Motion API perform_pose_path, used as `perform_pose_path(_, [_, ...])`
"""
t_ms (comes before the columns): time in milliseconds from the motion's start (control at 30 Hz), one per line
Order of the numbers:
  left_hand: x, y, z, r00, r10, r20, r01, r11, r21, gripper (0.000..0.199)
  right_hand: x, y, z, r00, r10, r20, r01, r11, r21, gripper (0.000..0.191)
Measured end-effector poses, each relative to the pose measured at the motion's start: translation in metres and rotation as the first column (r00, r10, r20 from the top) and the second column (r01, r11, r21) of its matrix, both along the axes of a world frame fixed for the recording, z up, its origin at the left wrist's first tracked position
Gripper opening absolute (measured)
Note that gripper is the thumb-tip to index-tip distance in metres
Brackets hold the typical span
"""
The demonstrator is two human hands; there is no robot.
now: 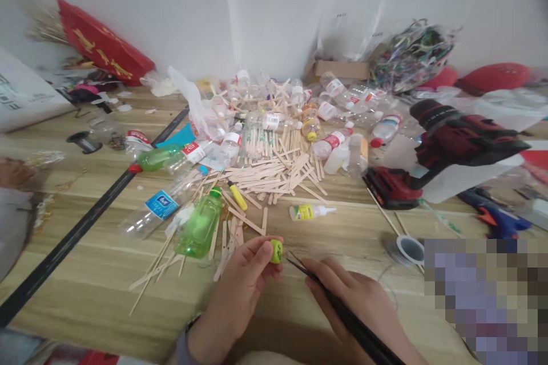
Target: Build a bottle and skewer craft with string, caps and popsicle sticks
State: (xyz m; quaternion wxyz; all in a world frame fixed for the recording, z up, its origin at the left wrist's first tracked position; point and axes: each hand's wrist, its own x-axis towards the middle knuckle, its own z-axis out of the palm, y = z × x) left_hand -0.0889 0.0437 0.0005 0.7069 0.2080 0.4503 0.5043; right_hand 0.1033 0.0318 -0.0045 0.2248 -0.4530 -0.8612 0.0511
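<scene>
Left hand (242,276): grip closed on one small yellow-green cap (276,251), pinched between thumb and fingers, dark marks on its face, held above the near part of the bench (98,262). Right hand (353,291): grip closed around one slim black pointed tool (342,311), its tip just beside the cap; contact cannot be told.

Beyond the hands: one small glue bottle (303,213), yellow label, white nozzle, lying on its side. Left of it, one yellow screwdriver (238,196) and one green bottle (201,225). Behind, a loose heap of flat wooden sticks (265,179), with clear plastic bottles around its far side. To the right, one spool of wire (410,250), one red-and-black drill (445,142), one blue glue gun (496,211). Far left edge: another person's hand (16,174).
</scene>
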Motion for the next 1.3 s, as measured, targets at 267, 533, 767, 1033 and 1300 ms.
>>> perform_pose_path(267, [0.011, -0.004, 0.005, 0.995, -0.031, -0.096, 0.035, 0.998, 0.045, 0.042, 0.009, 0.002, -0.014, 0.992, -0.050, 0.115, 0.012, 0.952, 0.307, 0.035])
perform_pose_path(533, [0.011, -0.008, 0.006, 0.982, -0.039, -0.185, 0.050, 0.997, 0.054, 0.046, 0.012, 0.002, -0.021, 0.993, -0.053, 0.107, 0.019, 0.954, 0.298, 0.040])
perform_pose_path(767, [0.011, -0.008, 0.002, 0.972, -0.069, -0.227, 0.092, 0.992, 0.089, 0.045, 0.013, 0.001, -0.028, 0.993, -0.046, 0.111, 0.011, 0.954, 0.301, 0.042])
perform_pose_path(1033, [-0.005, -0.013, 0.006, 0.859, -0.130, -0.495, 0.362, 0.839, 0.406, 0.024, 0.013, -0.004, 0.002, 0.973, 0.061, -0.221, -0.136, 0.930, -0.340, 0.024])
perform_pose_path(1300, [0.004, -0.010, 0.003, 0.602, -0.078, -0.795, 0.428, 0.872, 0.238, 0.035, 0.014, 0.004, -0.007, 0.990, 0.066, 0.126, -0.081, 0.990, 0.116, 0.037])
